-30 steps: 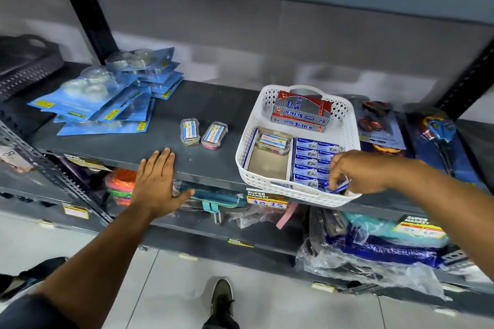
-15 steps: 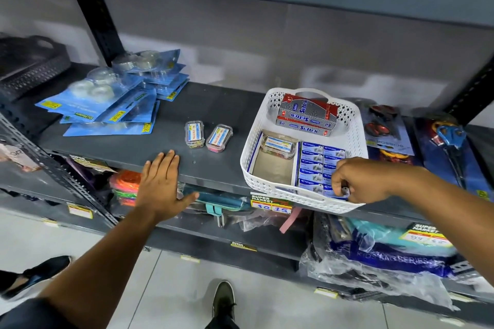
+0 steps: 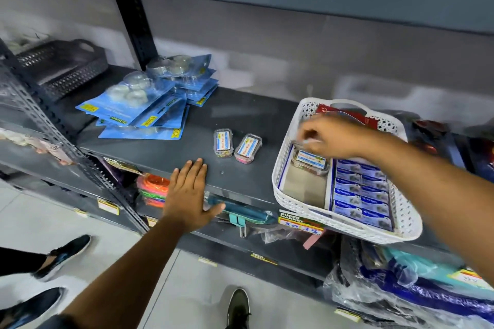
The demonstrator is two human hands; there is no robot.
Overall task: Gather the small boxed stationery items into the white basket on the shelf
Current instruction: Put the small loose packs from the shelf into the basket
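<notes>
The white basket (image 3: 293, 201) stands on the grey shelf at the right. It holds rows of small blue boxes (image 3: 361, 195), a clear box with a white label (image 3: 311, 162) and a red and grey box (image 3: 358, 115) at the back. Two small clear boxes (image 3: 223, 142) (image 3: 248, 148) lie on the shelf left of the basket. My right hand (image 3: 330, 136) hovers over the basket's back left part, fingers curled and blurred. My left hand (image 3: 187, 195) rests flat on the shelf's front edge, below the two clear boxes.
Blue blister packs (image 3: 149, 107) are piled at the back left, beside a dark basket (image 3: 61, 67) and the black upright post (image 3: 133, 27). Carded scissors (image 3: 433, 139) lie right of the white basket. Bagged goods fill the lower shelf. Another person's shoes (image 3: 61, 254) stand at the left.
My right hand has left the basket's front right corner and moved up and left over its back part. The left hand stays flat on the shelf edge.
</notes>
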